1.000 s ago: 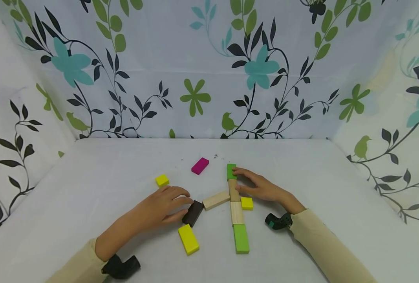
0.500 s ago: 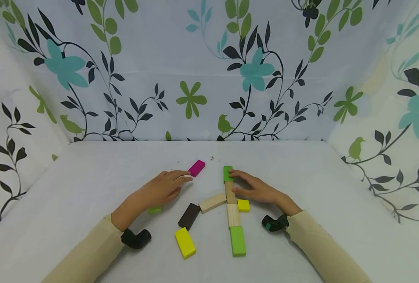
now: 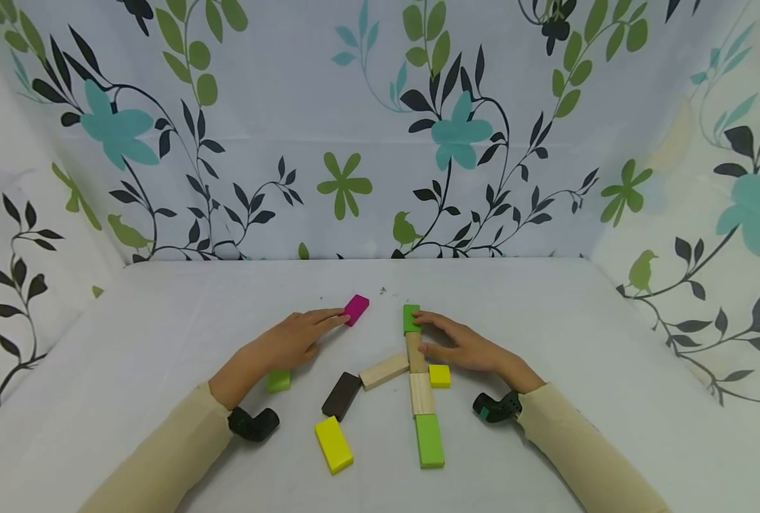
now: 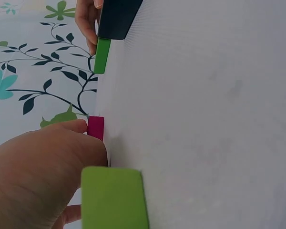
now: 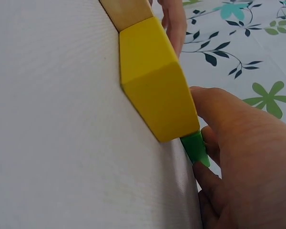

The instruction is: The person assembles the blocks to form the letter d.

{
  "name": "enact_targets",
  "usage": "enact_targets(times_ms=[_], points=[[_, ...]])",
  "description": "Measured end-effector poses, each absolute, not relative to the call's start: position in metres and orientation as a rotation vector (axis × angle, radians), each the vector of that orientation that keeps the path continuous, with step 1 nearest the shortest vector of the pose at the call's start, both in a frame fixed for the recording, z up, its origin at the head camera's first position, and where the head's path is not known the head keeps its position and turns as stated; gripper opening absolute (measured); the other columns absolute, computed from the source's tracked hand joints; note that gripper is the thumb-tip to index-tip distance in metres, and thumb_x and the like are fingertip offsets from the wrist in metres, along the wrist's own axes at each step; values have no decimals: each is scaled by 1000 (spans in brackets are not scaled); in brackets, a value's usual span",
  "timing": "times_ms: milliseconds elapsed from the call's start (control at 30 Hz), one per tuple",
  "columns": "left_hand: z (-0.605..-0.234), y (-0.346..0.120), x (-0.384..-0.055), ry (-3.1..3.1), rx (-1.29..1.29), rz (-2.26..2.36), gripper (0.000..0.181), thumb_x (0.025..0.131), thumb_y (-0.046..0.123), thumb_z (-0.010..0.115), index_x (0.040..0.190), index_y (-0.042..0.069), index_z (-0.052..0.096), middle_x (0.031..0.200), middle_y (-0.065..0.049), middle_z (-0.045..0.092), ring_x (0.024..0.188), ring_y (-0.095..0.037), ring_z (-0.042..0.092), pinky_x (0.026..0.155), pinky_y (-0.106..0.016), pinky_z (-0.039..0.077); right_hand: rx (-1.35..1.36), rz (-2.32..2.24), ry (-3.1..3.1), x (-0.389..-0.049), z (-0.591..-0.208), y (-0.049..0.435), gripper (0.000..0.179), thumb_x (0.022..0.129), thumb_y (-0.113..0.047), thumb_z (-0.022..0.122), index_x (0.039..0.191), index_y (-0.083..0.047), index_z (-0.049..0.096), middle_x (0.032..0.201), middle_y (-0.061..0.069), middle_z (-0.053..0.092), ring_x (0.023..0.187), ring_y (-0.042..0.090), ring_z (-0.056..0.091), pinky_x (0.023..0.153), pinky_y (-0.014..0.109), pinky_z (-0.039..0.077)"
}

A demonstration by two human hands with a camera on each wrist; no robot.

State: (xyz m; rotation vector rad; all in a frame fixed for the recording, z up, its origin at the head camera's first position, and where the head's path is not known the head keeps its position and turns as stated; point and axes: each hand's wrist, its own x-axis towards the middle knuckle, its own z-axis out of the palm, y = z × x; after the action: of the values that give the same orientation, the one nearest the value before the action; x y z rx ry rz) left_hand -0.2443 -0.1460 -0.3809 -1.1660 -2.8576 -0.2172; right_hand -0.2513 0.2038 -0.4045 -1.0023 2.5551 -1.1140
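My left hand reaches over the table with its fingertips touching the near left side of a magenta block. In the left wrist view the magenta block lies at those fingertips; the thumb's contact is hidden. My right hand rests beside a column of blocks, its fingers at the top green block and its thumb at the plain wooden block below. A second wooden block and a light green block continue that column. A small yellow block sits against its right side.
Left of the column, a slanting wooden block, a dark brown block and a yellow block form a bent line. A light green block lies under my left wrist. Patterned cloth hangs behind the table.
My left hand has left the dark brown block and moved forward to the magenta block. It now covers where a small yellow block lay. The right hand has stayed beside the column.
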Motion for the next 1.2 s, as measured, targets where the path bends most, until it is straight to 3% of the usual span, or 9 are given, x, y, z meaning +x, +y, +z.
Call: enact_targets(times_ms=[300, 633, 867, 1200], points=[[-376, -146, -231, -2814, -1132, -180, 48, 89, 7, 67, 136, 10, 55, 135, -12, 54, 125, -30, 51, 103, -48, 43, -1006, -1113, 2561, -251, -403, 204, 52, 97, -27, 61, 144, -13, 43, 157, 7, 31, 147, 31, 21, 116, 54, 19], [-374, -151, -206, -2713, -1183, -107, 37, 87, 9, 68, 123, 4, 63, 118, -11, 60, 110, -27, 58, 96, -42, 49, -1009, -1134, 2552, -250, -405, 203, 52, 97, -26, 61, 144, -13, 43, 157, 9, 31, 147, 33, 22, 116, 56, 20], [-376, -156, -201, -2676, -1182, -140, 32, 85, 7, 69, 116, 4, 62, 128, -13, 58, 118, -30, 57, 97, -42, 49, -993, -1128, 2557, -250, -402, 202, 52, 97, -27, 61, 144, -13, 43, 158, 7, 31, 147, 32, 21, 116, 55, 19], [-373, -164, -179, -2792, -1204, -161, 35, 88, 7, 66, 122, 1, 58, 133, -18, 56, 123, -42, 53, 99, -49, 46, -986, -1128, 2545, -249, -402, 203, 53, 97, -29, 61, 144, -13, 43, 158, 7, 30, 147, 32, 20, 116, 55, 19]])
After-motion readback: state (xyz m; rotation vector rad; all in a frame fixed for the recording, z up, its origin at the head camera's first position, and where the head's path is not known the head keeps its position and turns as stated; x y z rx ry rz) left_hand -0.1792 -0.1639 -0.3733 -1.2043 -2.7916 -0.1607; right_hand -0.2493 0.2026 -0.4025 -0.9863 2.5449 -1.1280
